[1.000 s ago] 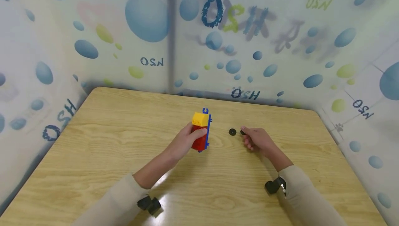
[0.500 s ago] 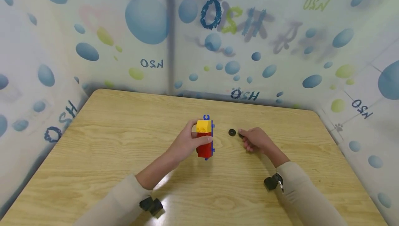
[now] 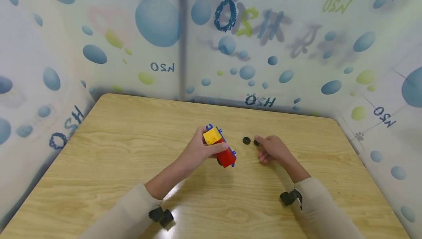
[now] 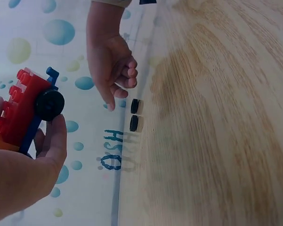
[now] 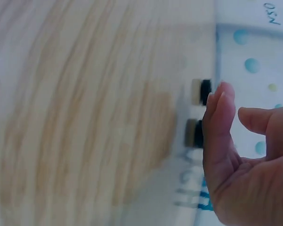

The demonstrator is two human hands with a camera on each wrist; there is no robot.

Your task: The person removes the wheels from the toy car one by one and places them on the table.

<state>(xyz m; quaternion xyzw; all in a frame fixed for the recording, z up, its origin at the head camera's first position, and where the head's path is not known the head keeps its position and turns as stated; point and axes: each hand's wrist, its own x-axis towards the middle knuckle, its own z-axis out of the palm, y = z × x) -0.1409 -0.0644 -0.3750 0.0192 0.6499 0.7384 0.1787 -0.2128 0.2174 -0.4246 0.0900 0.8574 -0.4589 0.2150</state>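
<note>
My left hand (image 3: 192,151) grips a toy vehicle of building blocks, held above the table with its far end tilted left. It has a red block (image 3: 226,157), a yellow block (image 3: 211,135) and a blue base (image 4: 32,132) with axle stubs on one side. A black wheel (image 4: 50,105) is fitted on the other side, seen in the left wrist view. Two loose black wheels, a left one (image 3: 246,140) and a right one (image 3: 256,142), lie on the table. Beside the right one hovers my right hand (image 3: 274,149), thumb and fingers apart, holding nothing.
The wooden table (image 3: 138,121) meets a patterned wall (image 3: 165,77) along its back edge, with more wall on both sides. Each wrist carries a small black camera, the left camera (image 3: 160,216) and the right camera (image 3: 290,197).
The toy vehicle has turned in my left hand's grip, its near red end swinging right and its yellow end tipping left. My right hand stays almost still by the wheels.
</note>
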